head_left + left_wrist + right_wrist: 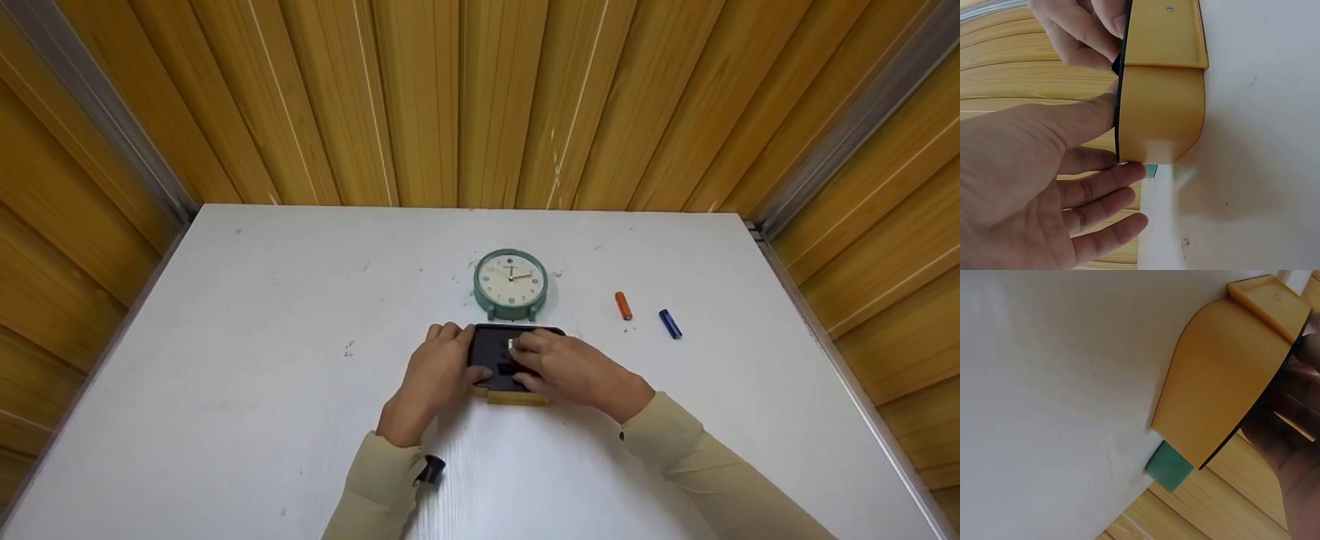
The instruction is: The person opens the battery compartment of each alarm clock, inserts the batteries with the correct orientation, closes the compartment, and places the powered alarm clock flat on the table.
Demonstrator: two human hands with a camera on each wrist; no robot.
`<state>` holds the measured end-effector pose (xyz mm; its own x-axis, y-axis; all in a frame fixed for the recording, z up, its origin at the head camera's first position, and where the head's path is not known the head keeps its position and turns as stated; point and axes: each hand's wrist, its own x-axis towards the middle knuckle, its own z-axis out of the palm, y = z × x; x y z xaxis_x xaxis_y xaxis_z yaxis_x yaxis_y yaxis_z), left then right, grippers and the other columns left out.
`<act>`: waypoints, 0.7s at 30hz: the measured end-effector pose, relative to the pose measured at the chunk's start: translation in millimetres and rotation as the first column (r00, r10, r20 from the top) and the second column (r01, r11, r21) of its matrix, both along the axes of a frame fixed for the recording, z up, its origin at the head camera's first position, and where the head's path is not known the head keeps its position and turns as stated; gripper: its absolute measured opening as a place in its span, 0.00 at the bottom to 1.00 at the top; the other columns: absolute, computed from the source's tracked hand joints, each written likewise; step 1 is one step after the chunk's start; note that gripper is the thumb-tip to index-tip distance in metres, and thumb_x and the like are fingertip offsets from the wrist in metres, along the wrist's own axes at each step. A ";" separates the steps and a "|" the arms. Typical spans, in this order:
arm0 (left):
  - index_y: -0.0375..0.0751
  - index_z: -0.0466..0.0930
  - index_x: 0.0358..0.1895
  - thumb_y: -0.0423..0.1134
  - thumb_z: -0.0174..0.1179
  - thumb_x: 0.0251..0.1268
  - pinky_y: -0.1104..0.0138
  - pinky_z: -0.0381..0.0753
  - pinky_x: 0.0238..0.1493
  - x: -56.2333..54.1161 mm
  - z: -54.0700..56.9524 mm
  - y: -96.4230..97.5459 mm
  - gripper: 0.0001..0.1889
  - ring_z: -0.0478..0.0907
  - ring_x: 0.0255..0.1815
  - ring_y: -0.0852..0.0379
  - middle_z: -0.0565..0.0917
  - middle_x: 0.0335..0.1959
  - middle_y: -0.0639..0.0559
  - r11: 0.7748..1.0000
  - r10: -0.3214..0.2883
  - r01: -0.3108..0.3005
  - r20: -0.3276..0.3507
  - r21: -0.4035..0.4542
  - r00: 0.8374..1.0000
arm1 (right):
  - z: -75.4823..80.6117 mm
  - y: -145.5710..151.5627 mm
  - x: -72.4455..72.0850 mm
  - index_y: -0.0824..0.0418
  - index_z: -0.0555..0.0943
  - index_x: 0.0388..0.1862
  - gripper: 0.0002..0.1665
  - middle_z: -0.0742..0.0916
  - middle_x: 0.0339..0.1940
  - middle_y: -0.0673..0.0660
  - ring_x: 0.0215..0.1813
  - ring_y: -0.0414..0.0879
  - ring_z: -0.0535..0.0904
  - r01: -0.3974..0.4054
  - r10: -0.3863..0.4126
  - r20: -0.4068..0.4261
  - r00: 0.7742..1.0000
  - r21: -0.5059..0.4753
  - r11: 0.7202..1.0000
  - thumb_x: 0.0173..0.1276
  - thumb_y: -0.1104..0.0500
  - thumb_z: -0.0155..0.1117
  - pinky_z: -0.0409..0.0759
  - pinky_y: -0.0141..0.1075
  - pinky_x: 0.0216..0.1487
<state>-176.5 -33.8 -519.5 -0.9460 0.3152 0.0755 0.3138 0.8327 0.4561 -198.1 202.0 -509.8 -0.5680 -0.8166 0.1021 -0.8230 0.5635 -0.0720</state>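
A yellow box-shaped device (517, 398) with a flat black face (491, 341) turned up stands low in the middle of the white table. At its left end my left hand (437, 364) holds it, thumb on the black face. The other left fingers reach past the far corner in the left wrist view. My right hand (562, 366) bends over the black face, its fingertips round a small whitish piece (511, 344). What that piece is cannot be made out. A dark recess (505, 368) shows beside the right thumb.
A round green clock (511, 279) lies face up just beyond the device. To the right are an orange battery (623, 305) and a blue battery (670, 324), apart from each other. Wood-patterned panels (420, 105) enclose the back and sides of the table (300, 300).
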 end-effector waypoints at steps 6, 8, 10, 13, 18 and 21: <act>0.28 0.76 0.71 0.48 0.75 0.68 0.50 0.78 0.62 -0.1 -1.0 -0.8 0.36 0.75 0.62 0.40 0.81 0.60 0.36 1.000 -0.005 0.006 -0.010 0.007 1.000 | -9.1 -0.7 5.9 0.64 0.90 0.47 0.10 0.88 0.50 0.57 0.54 0.52 0.87 0.068 -0.057 0.050 0.997 -0.241 0.968 0.72 0.60 0.76 0.86 0.45 0.54; 0.28 0.76 0.71 0.48 0.75 0.67 0.50 0.79 0.62 -0.6 -1.4 -0.7 0.36 0.75 0.62 0.39 0.81 0.60 0.36 1.000 -0.006 0.006 -0.013 0.005 1.000 | -11.3 -1.7 7.4 0.63 0.89 0.45 0.07 0.89 0.49 0.56 0.53 0.51 0.87 0.115 -0.092 0.091 0.992 -0.298 0.947 0.71 0.63 0.75 0.86 0.45 0.54; 0.28 0.76 0.71 0.48 0.75 0.67 0.50 0.79 0.62 -0.9 -1.7 -0.7 0.36 0.75 0.62 0.39 0.81 0.60 0.36 1.000 -0.007 0.007 -0.009 0.008 1.000 | -12.6 -3.2 8.4 0.62 0.89 0.45 0.06 0.89 0.48 0.55 0.53 0.50 0.86 0.175 -0.133 0.146 0.980 -0.333 0.927 0.71 0.65 0.74 0.86 0.45 0.54; 0.28 0.76 0.71 0.48 0.75 0.68 0.50 0.78 0.63 -1.2 -1.3 -0.5 0.37 0.75 0.62 0.39 0.81 0.60 0.35 1.000 -0.007 0.007 -0.001 0.013 1.000 | -10.9 -6.5 8.8 0.60 0.88 0.45 0.05 0.88 0.47 0.53 0.51 0.48 0.85 0.261 -0.186 0.236 0.954 -0.346 0.901 0.71 0.65 0.74 0.85 0.45 0.54; 0.28 0.75 0.72 0.48 0.75 0.68 0.50 0.78 0.64 -0.7 -0.7 -0.3 0.37 0.75 0.63 0.40 0.81 0.61 0.36 1.000 0.002 -0.002 0.011 0.020 1.000 | -5.2 -12.1 7.8 0.58 0.88 0.42 0.04 0.85 0.43 0.49 0.46 0.45 0.81 0.349 -0.238 0.340 0.910 -0.317 0.882 0.71 0.65 0.73 0.84 0.45 0.52; 0.28 0.75 0.72 0.48 0.74 0.68 0.50 0.78 0.64 -0.8 -0.5 -2.8 0.37 0.75 0.62 0.40 0.81 0.61 0.36 1.000 0.002 -0.002 0.012 0.026 1.000 | -2.1 -15.0 8.6 0.57 0.87 0.41 0.04 0.84 0.41 0.48 0.46 0.45 0.80 0.376 -0.263 0.360 0.895 -0.292 0.879 0.71 0.65 0.74 0.83 0.45 0.52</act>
<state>-177.3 -36.6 -520.0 -0.9475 0.3116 0.0719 0.3066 0.8212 0.4812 -189.5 187.0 -511.9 -0.8402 -0.5278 0.1244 -0.5071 0.6835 -0.5250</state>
